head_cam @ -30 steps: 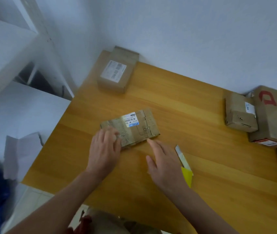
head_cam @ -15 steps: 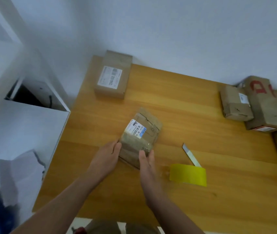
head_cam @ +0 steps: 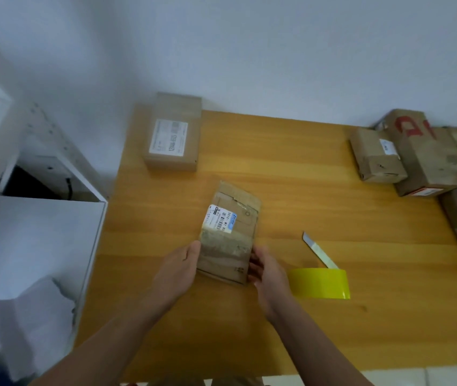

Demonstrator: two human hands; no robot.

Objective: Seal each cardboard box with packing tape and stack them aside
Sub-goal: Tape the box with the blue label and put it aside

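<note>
Both hands hold a small cardboard box point(head_cam: 230, 232) at the middle of the wooden worktop point(head_cam: 305, 190). The left hand point(head_cam: 178, 270) grips its left edge and the right hand point(head_cam: 266, 270) its right edge, fingers curled round the near end. We cannot tell whether the box rests on the wood. At 4 o'clock from it, just beside the right hand, stands a yellow tape roll point(head_cam: 320, 284), a cutter blade point(head_cam: 316, 250) slanting away behind it. We see a labelled box point(head_cam: 173, 133) at 11 o'clock by the wall, and a cluster of boxes point(head_cam: 428, 154) at 2 o'clock crowding the right edge. A white cabinet point(head_cam: 40, 232) stands against the worktop's left edge. Bare wood lies open at 12 o'clock and along the near edge.
</note>
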